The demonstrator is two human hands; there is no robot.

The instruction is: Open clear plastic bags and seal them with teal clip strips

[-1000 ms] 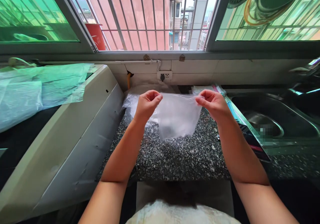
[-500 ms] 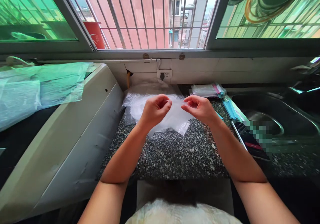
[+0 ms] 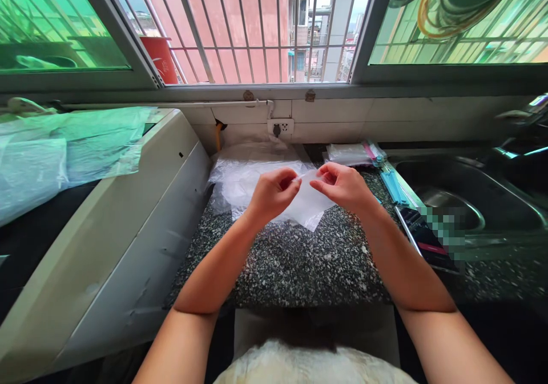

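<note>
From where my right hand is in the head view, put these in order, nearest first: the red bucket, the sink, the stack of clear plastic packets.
From your right hand:
1. Stack of clear plastic packets: just behind it on the counter.
2. Sink: to the right.
3. Red bucket: farthest, at the window's lower left.

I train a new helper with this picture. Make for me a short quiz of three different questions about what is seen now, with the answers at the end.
1. Multiple choice. What is between the fingers of the left hand and the right hand?
a) a metal spoon
b) a translucent plastic piece
c) a folded towel

2. True or false. The sink is on the person's right side.

3. Fill in the missing word. The container behind the window opening, toward the left, is coloured ____.

Key: 1 b; 2 true; 3 red.
</note>
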